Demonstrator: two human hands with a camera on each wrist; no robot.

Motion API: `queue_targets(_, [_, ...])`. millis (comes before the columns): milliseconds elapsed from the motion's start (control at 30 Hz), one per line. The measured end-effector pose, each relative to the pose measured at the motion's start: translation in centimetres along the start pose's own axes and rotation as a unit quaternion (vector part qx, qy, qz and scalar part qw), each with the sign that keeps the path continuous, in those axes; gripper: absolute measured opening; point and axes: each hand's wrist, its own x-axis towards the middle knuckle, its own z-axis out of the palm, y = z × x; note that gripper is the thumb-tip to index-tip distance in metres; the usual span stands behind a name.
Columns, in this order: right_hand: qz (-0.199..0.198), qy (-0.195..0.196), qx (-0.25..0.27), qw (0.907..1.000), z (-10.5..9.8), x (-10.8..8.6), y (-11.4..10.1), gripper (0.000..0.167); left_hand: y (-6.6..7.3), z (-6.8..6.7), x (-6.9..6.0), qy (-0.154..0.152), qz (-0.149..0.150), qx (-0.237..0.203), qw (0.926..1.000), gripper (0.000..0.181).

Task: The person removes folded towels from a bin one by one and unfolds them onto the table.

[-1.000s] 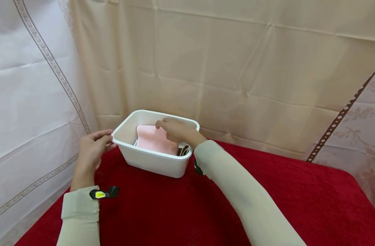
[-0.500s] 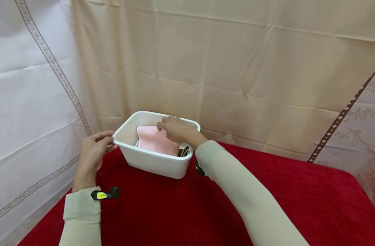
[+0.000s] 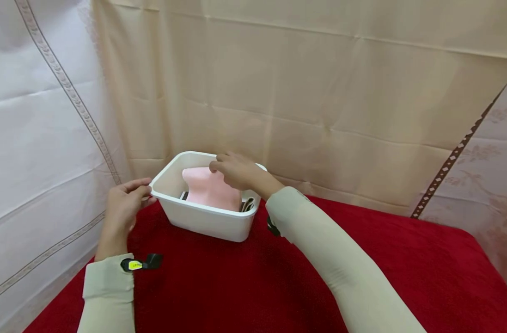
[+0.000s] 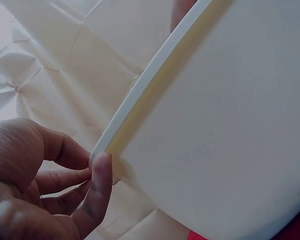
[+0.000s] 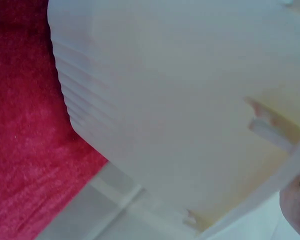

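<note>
Right hand (image 3: 239, 172) seemingly pinches pink cloth (image 3: 211, 190) beneath.

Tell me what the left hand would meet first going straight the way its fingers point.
Most likely the white, rectangular plastic bin: the left hand pinches its rim at a corner, so contact is there now. Depth leaves the exact line uncertain.
</note>
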Motion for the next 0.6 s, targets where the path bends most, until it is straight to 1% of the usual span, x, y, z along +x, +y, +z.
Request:
queue_targets(233, [-0.010, -0.004, -0.021, 0.9997, -1.7, -0.4, -0.6, 0.038, 0.0, -0.1, 0.0, -0.002, 0.004, 0.010, 0.9999, 0.042])
queue_targets(333, [-0.015, -0.003, -0.032, 0.9994, -2.5, -0.6, -0.8, 0.040, 0.0, 0.0, 0.0, -0.004, 0.004, -0.007, 1.0000, 0.039])
queue_targets(500, [-0.019, 0.002, -0.040, 0.9990, -4.1, -0.8, -1.1, 0.040, -0.1, -0.2, -0.1, -0.012, 0.015, -0.042, 0.9989, 0.024])
queue_targets(600, [-0.024, 0.002, -0.045, 0.9987, -5.1, -1.1, -1.3, 0.038, -0.2, -0.3, -0.2, -0.016, 0.021, -0.050, 0.9984, 0.020])
